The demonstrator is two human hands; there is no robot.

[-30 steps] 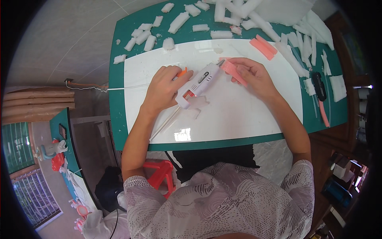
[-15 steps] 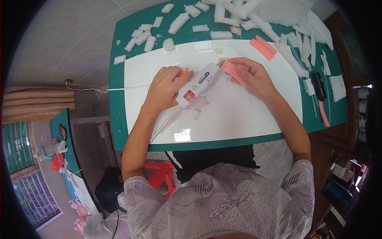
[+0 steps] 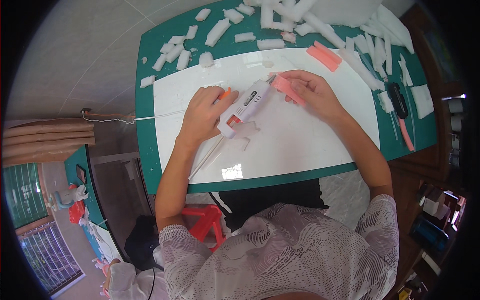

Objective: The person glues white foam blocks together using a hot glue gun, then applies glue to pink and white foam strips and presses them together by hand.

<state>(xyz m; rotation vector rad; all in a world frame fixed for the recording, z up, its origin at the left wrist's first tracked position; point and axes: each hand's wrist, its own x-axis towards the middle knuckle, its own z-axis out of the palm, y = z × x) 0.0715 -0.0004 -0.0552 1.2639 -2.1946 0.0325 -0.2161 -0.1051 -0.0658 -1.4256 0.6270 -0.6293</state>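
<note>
While the left hand [image 3: 204,111] clasps the white glue gun [image 3: 246,107], nozzle [image 3: 271,78] aimed 1 o'clock, the right hand [image 3: 315,95] pinches the pink strip [image 3: 287,89] over white board [image 3: 300,145], long axis 10-to-4, 10-o'clock end at nozzle.

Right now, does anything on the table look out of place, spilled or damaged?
No obvious spill. The white foam-like pieces lie at mixed angles across the far side of the green table, some with ragged ends, which looks untidy. The glue gun in the left hand and the pink strip in the right hand show no obvious damage.
</note>
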